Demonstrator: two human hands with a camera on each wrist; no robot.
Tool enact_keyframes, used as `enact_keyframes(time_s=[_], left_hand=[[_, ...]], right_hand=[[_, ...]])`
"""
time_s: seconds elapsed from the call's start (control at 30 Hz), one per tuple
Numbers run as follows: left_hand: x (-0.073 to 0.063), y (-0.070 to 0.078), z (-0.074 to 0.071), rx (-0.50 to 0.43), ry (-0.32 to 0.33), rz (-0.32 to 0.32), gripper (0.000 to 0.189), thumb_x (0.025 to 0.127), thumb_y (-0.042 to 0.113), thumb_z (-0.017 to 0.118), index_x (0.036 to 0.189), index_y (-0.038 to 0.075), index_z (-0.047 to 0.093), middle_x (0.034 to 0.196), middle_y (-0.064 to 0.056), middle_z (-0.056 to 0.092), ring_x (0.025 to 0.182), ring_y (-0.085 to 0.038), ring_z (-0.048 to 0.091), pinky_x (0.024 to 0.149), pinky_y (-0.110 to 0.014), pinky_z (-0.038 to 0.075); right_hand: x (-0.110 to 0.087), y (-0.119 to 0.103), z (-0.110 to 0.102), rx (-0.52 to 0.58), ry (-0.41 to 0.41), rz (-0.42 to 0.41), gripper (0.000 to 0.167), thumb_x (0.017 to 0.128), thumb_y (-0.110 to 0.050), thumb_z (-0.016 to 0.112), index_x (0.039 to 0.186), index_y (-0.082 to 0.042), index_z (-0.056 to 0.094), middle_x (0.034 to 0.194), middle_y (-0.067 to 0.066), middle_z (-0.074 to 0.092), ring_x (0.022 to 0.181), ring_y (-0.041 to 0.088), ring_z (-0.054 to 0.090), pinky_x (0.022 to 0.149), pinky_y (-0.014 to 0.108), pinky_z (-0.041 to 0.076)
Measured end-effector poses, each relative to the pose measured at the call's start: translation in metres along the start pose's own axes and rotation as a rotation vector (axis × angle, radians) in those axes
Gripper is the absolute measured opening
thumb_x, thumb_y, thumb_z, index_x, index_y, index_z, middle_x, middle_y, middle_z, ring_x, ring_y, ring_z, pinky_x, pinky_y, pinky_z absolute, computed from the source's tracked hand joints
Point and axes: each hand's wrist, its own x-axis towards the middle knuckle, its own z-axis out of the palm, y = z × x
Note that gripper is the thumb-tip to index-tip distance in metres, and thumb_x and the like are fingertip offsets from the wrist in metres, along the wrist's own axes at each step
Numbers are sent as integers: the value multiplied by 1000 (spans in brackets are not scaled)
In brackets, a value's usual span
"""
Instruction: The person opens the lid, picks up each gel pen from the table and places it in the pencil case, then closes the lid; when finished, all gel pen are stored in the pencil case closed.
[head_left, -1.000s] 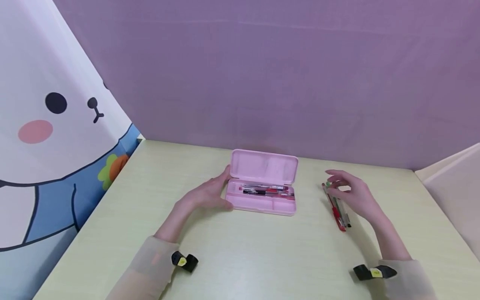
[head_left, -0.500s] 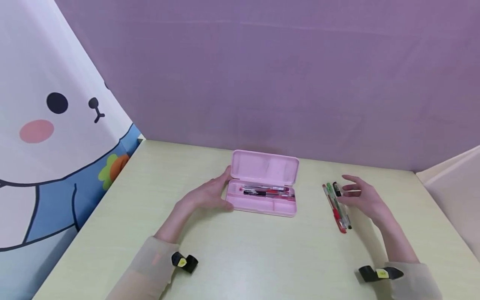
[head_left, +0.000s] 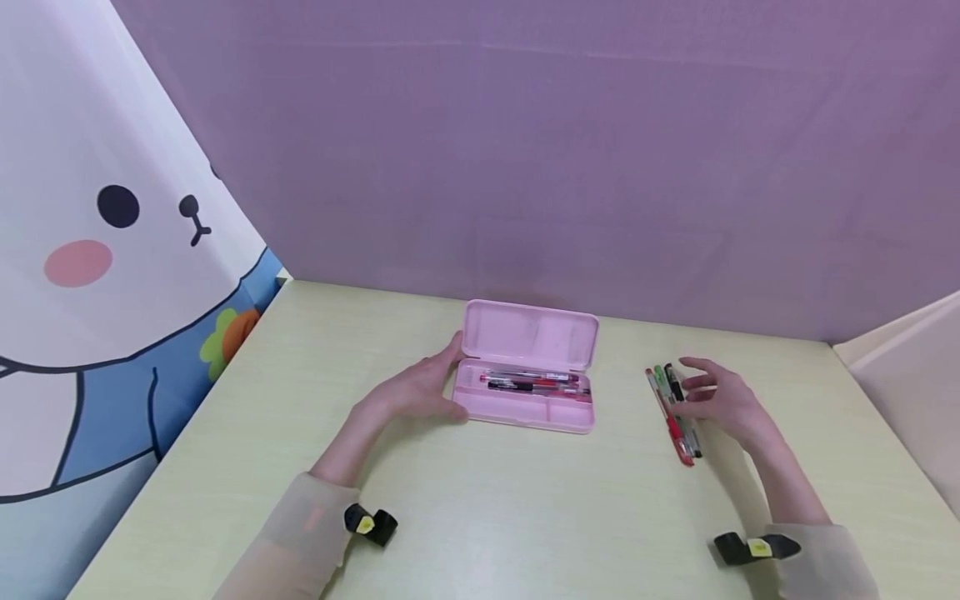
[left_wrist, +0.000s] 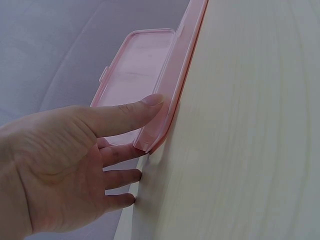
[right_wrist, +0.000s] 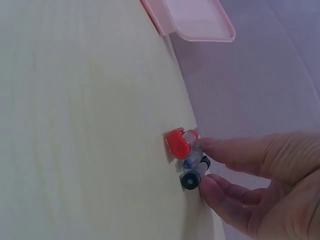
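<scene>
A pink pencil case [head_left: 506, 406] lies open on the table, its lid [head_left: 531, 335] tilted back, with several pens [head_left: 517, 385] in its rear compartment. My left hand [head_left: 416, 389] holds the case's left end, thumb along the front wall and fingers round the end and back. To the right, a red pen [head_left: 678, 437], a green-capped pen [head_left: 659, 375] and a black-capped pen [head_left: 672, 382] lie side by side. My right hand [head_left: 726, 407] reaches over them, thumb by the red and middle pens, index finger right at the black one [right_wrist: 190, 180].
The pale wooden table [head_left: 525, 517] runs up to a purple cloth [head_left: 562, 167] behind the case. A curtain with a cartoon animal [head_left: 112, 250] hangs at the left, and a white cloth [head_left: 911, 375] at the right. Each wrist carries a small black camera [head_left: 371, 523].
My right hand first drew back to the right, uncovering the pens' far ends, then came slightly left to them again. The left hand and the case have stayed in place.
</scene>
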Motion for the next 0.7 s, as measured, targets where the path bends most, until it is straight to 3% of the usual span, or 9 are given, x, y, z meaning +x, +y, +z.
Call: enact_keyframes(time_s=[0.4, 0.7], left_hand=[[-1, 2, 0, -20, 5, 11, 124, 82, 18, 84, 167, 19, -6, 172, -7, 27, 157, -35, 29, 127, -61, 26], [-2, 3, 0, -13, 9, 8, 124, 83, 19, 85, 166, 16, -7, 172, -9, 24, 158, -35, 27, 128, -59, 25]], right_hand=[[1, 2, 2, 57, -10, 27, 82, 87, -4, 78, 154, 11, 33, 130, 38, 55, 112, 37, 65, 72, 22, 62], [-2, 0, -1, 98, -42, 19, 74, 92, 0, 70, 153, 15, 32, 131, 41, 53, 105, 22, 67, 75, 26, 64]])
